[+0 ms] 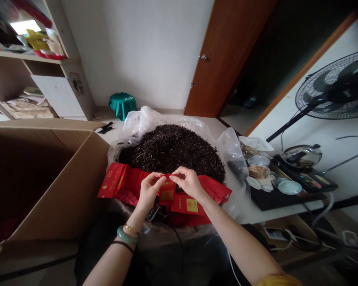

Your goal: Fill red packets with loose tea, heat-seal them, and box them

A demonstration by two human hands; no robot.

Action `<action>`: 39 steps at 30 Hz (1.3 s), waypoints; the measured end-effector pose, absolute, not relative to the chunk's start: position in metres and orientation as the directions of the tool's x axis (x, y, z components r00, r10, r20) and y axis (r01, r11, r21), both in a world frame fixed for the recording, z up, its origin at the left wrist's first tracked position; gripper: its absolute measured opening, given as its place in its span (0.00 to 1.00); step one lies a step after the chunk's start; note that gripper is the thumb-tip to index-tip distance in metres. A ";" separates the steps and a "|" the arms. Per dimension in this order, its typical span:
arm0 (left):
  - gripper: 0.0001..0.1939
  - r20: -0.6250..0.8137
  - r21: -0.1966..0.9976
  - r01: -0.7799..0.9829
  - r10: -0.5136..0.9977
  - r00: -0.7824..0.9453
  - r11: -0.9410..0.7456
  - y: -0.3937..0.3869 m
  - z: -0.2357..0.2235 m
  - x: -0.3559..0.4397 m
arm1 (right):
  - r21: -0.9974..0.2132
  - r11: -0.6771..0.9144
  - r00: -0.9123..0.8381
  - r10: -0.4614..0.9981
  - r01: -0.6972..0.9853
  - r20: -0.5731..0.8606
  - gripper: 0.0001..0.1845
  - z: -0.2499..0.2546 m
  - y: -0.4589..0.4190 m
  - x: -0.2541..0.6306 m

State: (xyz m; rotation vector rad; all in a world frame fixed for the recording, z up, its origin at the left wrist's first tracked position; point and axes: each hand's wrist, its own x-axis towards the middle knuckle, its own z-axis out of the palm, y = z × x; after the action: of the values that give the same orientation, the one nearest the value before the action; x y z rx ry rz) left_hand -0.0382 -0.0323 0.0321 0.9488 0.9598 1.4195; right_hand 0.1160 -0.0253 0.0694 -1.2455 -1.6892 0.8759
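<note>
A small red packet (167, 193) with gold print hangs upright between my hands. My left hand (150, 188) pinches its top left edge, and my right hand (187, 182) pinches the top right, thumbs close together. Just below my right hand lies another red packet (183, 205) with a yellow square on it. Rows of red packets (137, 180) stand to the left, and more red packets (215, 188) fan out to the right. Behind my hands rises a big heap of dark, dry leaves, like loose tea (179, 147), on clear plastic sheeting (231, 149).
A large open cardboard box (86, 171) stands at my left. On the right are a glass kettle (301, 155), several small dishes (289, 186) and a black standing fan (340, 89). A green bundle (122, 105) sits at the back near the wall.
</note>
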 end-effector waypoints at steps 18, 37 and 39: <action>0.22 -0.107 0.909 -0.366 0.961 0.253 0.198 -0.036 0.037 -0.039 | -0.876 0.296 -0.206 0.951 0.381 0.231 0.08 0.069 -0.029 0.125; 0.23 -0.207 0.869 -0.388 0.938 0.278 0.306 -0.039 0.035 -0.032 | -0.446 0.191 -0.064 0.957 0.875 0.284 0.22 0.020 -0.034 0.246; 0.23 -0.211 0.871 -0.383 0.938 0.275 0.308 -0.039 0.035 -0.031 | -0.396 0.186 -0.084 0.961 0.899 0.262 0.23 0.009 -0.040 0.248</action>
State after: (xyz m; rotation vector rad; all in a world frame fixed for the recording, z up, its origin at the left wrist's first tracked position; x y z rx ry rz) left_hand -0.0308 -0.0388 0.0346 0.8016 0.8502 1.0286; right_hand 0.2481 -0.0402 0.0088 -1.7406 -2.0110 0.1810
